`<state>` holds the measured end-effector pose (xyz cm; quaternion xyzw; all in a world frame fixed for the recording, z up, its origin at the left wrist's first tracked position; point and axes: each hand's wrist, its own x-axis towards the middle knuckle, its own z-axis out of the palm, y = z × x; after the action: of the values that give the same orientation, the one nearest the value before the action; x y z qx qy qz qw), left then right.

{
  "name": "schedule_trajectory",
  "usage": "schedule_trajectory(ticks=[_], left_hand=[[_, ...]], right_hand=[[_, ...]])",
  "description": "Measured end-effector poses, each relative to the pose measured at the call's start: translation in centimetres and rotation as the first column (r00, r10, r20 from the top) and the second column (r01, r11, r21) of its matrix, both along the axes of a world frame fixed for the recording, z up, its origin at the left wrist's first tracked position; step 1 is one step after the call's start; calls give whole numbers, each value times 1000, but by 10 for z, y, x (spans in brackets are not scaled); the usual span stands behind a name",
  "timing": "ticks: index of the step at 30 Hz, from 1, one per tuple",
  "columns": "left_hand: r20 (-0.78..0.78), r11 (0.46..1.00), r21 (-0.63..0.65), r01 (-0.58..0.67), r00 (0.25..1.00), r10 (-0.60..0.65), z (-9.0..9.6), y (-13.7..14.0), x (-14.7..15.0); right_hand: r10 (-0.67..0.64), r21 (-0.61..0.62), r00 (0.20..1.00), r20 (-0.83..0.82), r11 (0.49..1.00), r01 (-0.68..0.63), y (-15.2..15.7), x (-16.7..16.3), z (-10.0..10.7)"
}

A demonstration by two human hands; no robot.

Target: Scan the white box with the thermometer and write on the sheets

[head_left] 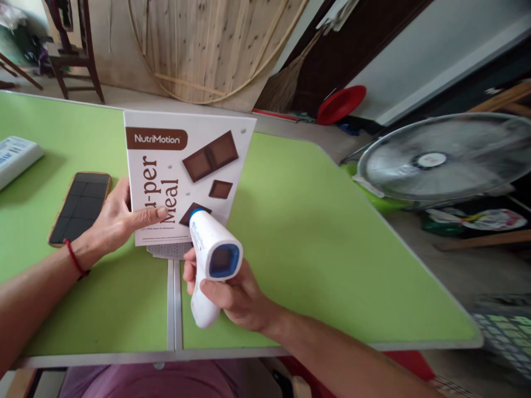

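Observation:
My left hand (120, 215) grips a white NutriMotion box (207, 124) by its left edge, thumb across the front and fingers behind. The box stands upright, its front with brown chocolate pictures facing me. In my right hand (236, 293) is a white and blue infrared thermometer (213, 237), held by its handle. Its front end points at the lower part of the box, and its blue-framed screen looks dark. Whether it touches the box I cannot tell. Beneath the box a grey patterned piece (170, 251) shows in part.
A smartphone (81, 207) lies on the green table (311, 249) left of the box. Farther left is a white device (19, 157), cut by the frame. Beyond the table's right edge stands a fan (431, 160). A wooden chair (74, 55) is at the back left.

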<state>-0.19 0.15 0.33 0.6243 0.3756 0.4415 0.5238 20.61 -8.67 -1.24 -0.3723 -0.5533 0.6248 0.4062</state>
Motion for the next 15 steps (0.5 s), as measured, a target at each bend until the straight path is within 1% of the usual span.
schedule_trajectory(ticks=[5,8,15], left_hand=[[-3,1000,19,-11,1000,11,4,0,2],[-18,1000,22,6,1000,-6,5,0,2],[-9,999,30,-12,1000,12,3,0,1]], right_hand=[[21,18,999,32,1000,-22,1,3,0],[23,15,998,57,1000,-24,2,4,-1],[22,21,997,70,1000,-23,2,4,0]])
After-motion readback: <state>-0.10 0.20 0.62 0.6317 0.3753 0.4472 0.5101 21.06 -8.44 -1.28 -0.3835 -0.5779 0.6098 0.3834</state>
